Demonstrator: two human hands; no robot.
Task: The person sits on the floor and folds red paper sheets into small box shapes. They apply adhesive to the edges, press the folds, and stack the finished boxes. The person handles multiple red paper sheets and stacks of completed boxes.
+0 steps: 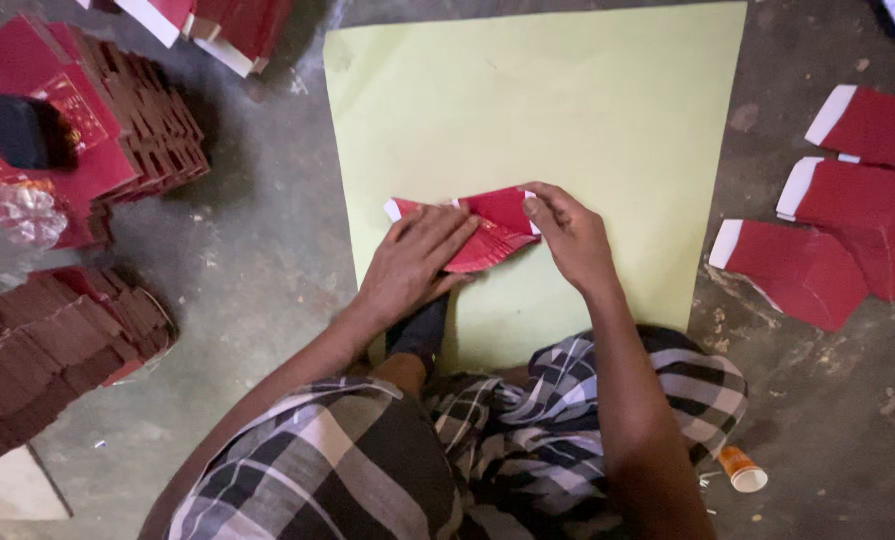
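Head view: two hands [412, 265] [567, 235] press one red card stack [487, 235].

**Wearer appearance, head view**

I note both forearms bare, no sleeves, watch or rings visible. Left hand [414, 262] and right hand [569, 236] ungloved. Lower body wrapped in a checked cloth [487, 440]: black, grey and white plaid, loosely folded.

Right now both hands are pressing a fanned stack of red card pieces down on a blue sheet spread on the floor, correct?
Not quite: the sheet is pale yellow-green, not blue. The head view shows the left hand and right hand pressing the fanned stack of red card pieces on that sheet, spread on the floor.
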